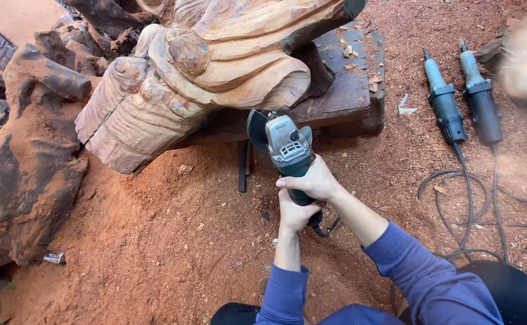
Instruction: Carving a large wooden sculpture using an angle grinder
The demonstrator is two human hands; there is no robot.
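head cam – both hands (pixel 304 195) on teal grinder (pixel 286 150)

Operator: upper-body clothing

Both arms wear blue long sleeves (pixel 420 271), cuffs pushed back from the wrists; left hand (pixel 295 213) and right hand (pixel 314 180) are bare, ungloved.

Angle grinder (pixel 284 147) below carved wood (pixel 209 66); two die grinders (pixel 462 102) far right.
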